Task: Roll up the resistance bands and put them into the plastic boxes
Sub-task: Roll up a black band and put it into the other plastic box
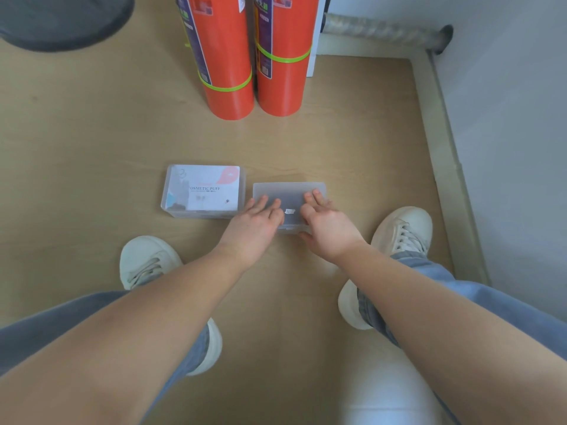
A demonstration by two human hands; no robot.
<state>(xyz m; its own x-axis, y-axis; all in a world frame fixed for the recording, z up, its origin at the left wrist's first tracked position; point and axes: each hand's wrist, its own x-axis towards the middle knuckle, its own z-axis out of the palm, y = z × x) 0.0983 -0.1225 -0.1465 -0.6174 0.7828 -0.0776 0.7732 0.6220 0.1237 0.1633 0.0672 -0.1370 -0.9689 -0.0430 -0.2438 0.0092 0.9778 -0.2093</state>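
Observation:
Two clear plastic boxes lie side by side on the wooden floor. The left box (pixel 203 191) is closed and has a white "cosmetic puff" card on its lid. The right box (pixel 290 194) is frosted, its lid down. My left hand (pixel 256 223) lies flat on the left part of that lid, fingers spread. On the lid's right part rests my right hand (pixel 326 223), its thumb at the box's front edge. No resistance band shows; the contents of the boxes are hard to make out.
Two upright orange rolled mats (pixel 254 56) with green straps stand behind the boxes. A dark round rug (pixel 61 19) lies at the far left. A wall and baseboard (pixel 441 142) run along the right. My white shoes (pixel 147 260) flank the boxes.

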